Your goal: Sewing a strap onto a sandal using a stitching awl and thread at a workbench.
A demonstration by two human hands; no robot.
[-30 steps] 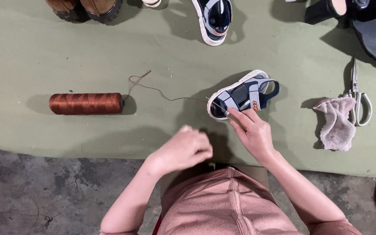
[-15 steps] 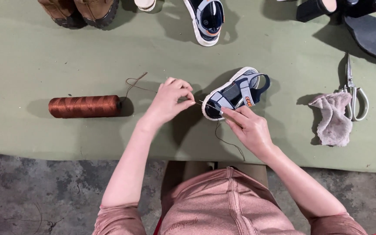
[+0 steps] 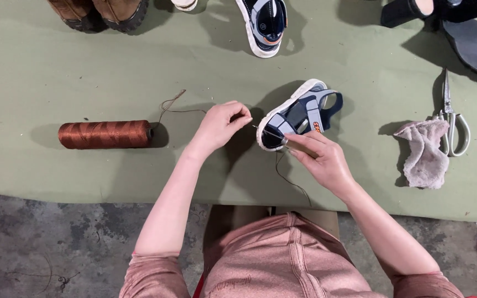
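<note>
A small grey and navy child's sandal (image 3: 303, 113) with a white sole lies on the green table (image 3: 84, 72), tipped on its side. My right hand (image 3: 320, 158) grips its near edge with thumb and fingers. My left hand (image 3: 223, 124) is just left of the sandal's toe, fingers pinched on a thin needle (image 3: 268, 133) that reaches into the sole. Dark thread (image 3: 289, 177) hangs from the sandal over the table edge. A spool of brown thread (image 3: 105, 134) lies to the left, its loose end (image 3: 173, 106) curling toward my left hand.
Scissors (image 3: 451, 118) and a crumpled pinkish cloth (image 3: 423, 152) lie at the right. A second matching sandal (image 3: 264, 22) sits at the back, brown boots (image 3: 100, 12) at the back left, dark shoe parts (image 3: 470, 38) at the back right. Concrete floor below.
My left hand went from near my body out to the sandal's toe and pinched the needle. My right hand stayed on the sandal, which shifted slightly.
</note>
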